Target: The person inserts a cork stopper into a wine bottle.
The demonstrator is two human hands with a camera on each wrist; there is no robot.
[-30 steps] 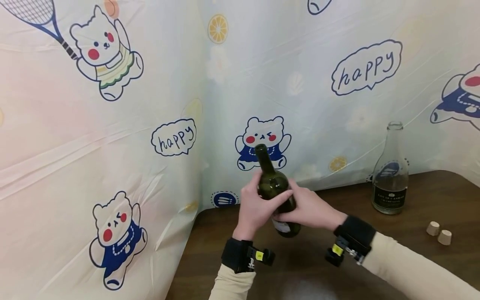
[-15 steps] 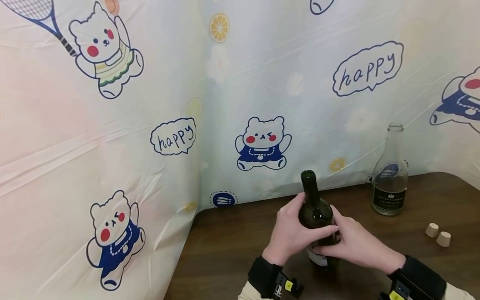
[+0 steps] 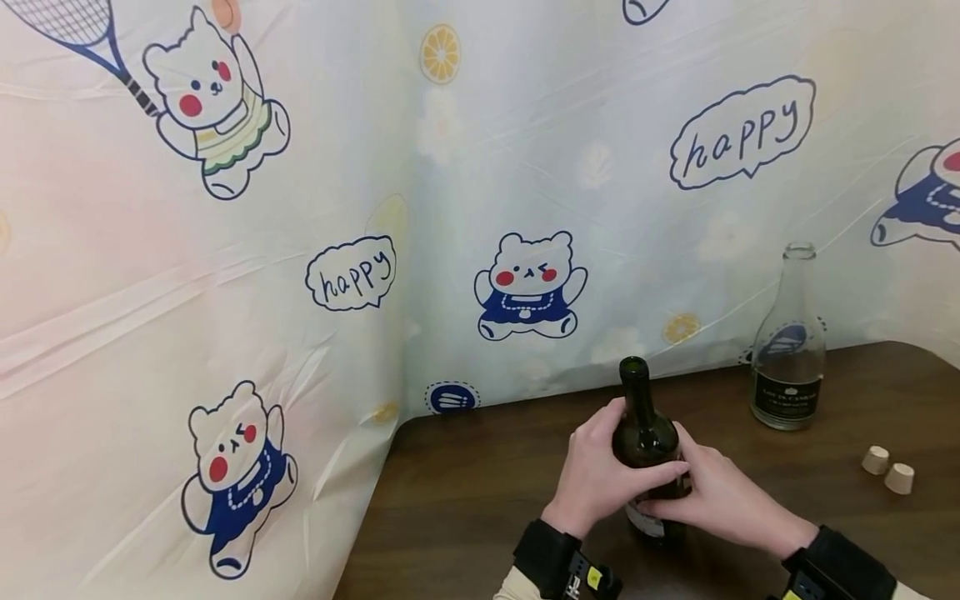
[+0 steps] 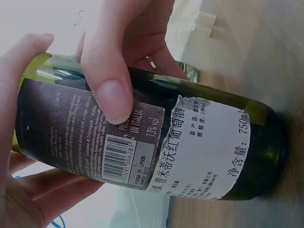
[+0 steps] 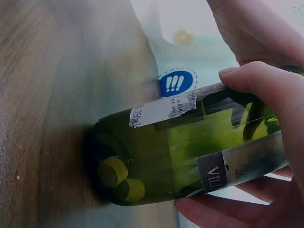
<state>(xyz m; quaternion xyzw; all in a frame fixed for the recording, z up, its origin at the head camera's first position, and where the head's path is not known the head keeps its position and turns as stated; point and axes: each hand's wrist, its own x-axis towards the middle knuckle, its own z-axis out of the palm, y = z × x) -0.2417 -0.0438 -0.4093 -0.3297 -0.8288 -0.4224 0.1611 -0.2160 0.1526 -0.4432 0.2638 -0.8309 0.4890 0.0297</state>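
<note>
Both hands grip a dark green wine bottle (image 3: 645,437), which is nearly upright with its open mouth on top. My left hand (image 3: 597,468) wraps its shoulder from the left, the thumb across the front. Lower down, my right hand (image 3: 731,504) holds the body from the right, its thumb on the dark back label (image 4: 71,128). A white label (image 4: 204,142) with Chinese print sits below that one. Through the green glass, two corks (image 5: 112,171) show inside at the bottom. The bottle's base is right at the wooden table top in the right wrist view.
A clear glass bottle (image 3: 787,367) with a black label stands at the back right of the brown table (image 3: 450,500). Two loose corks, a left one (image 3: 875,460) and a right one (image 3: 899,478), stand in front of it. A printed curtain (image 3: 337,167) hangs behind and left.
Both hands have brought the green bottle down and to the right, from a raised, tilted position to nearly upright at the table. In the last half second it has shifted only slightly.
</note>
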